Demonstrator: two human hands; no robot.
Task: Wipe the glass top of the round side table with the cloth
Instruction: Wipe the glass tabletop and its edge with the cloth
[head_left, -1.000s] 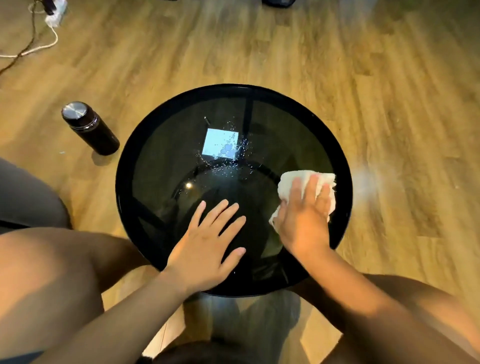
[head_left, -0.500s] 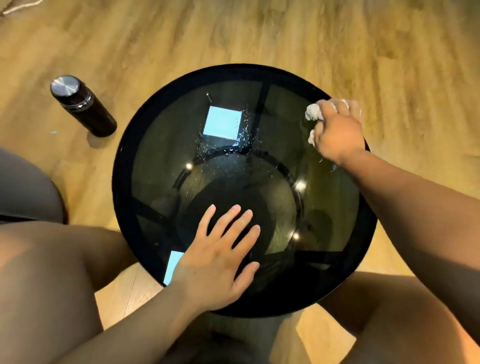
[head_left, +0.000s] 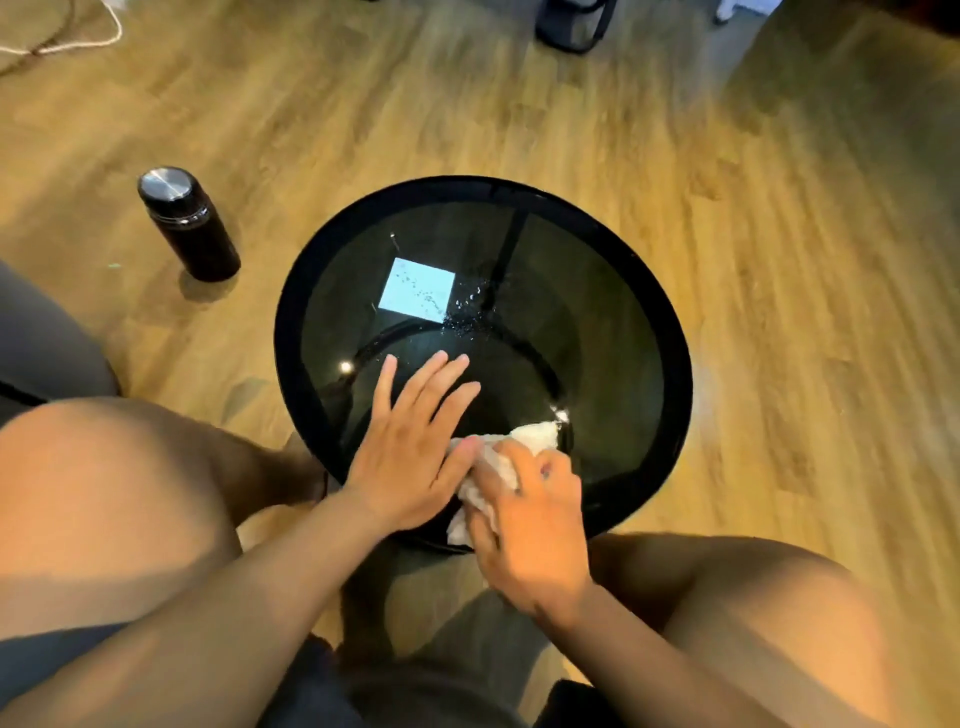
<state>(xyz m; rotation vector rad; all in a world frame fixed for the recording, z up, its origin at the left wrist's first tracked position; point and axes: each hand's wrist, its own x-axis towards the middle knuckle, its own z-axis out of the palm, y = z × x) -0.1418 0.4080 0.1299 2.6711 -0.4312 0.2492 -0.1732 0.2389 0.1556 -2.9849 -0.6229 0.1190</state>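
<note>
1. A white cable (head_left: 67, 44) is lying on the wooden floor (head_left: 779, 249) in the far left corner. A dark bottle (head_left: 187, 223) with a silver cap is standing upright on the floor, near the table's left side but apart from it.
2. A bare knee (head_left: 104, 493) is showing at the lower left.
3. The round side table (head_left: 680, 395), black-rimmed, is standing in the middle. Its glass top (head_left: 597, 338) is reflecting a pale square of light (head_left: 415, 288), with water droplets (head_left: 467, 317) just beside it.
4. The left hand (head_left: 410, 452) is resting flat on the near part of the glass, fingers straight and slightly spread, holding nothing.
5. The white cloth (head_left: 540, 436) is lying crumpled on the near edge of the glass, touching the left thumb. The right hand (head_left: 535, 530) is gripping it with curled fingers.
6. The other knee (head_left: 779, 623) is showing at the lower right.
</note>
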